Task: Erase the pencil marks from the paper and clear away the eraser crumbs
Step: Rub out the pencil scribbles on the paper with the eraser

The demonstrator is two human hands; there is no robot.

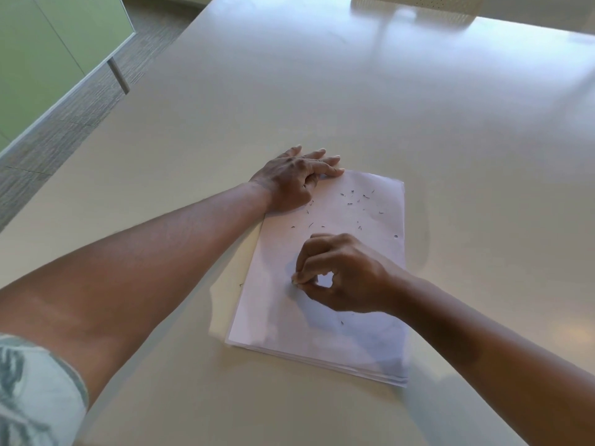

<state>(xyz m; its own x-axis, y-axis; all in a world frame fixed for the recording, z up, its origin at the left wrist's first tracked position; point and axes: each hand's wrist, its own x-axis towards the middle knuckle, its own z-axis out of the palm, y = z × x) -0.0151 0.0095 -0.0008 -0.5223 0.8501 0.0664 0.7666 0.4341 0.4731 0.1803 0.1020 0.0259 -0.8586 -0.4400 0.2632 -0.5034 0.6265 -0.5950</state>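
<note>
A thin stack of white paper lies on the beige table in front of me. Dark eraser crumbs are scattered over the sheet's far half, and a single one lies near its middle. My left hand rests flat on the paper's far left corner, fingers straight, holding the sheet down. My right hand hovers over the middle of the sheet with fingers curled, pinching a small pale eraser between thumb and fingertips; only its tip shows. No pencil marks are clearly visible.
The table stretches far ahead and to the right. Its left edge runs diagonally, with grey carpet beyond it. A green panel on a metal leg stands at the far left.
</note>
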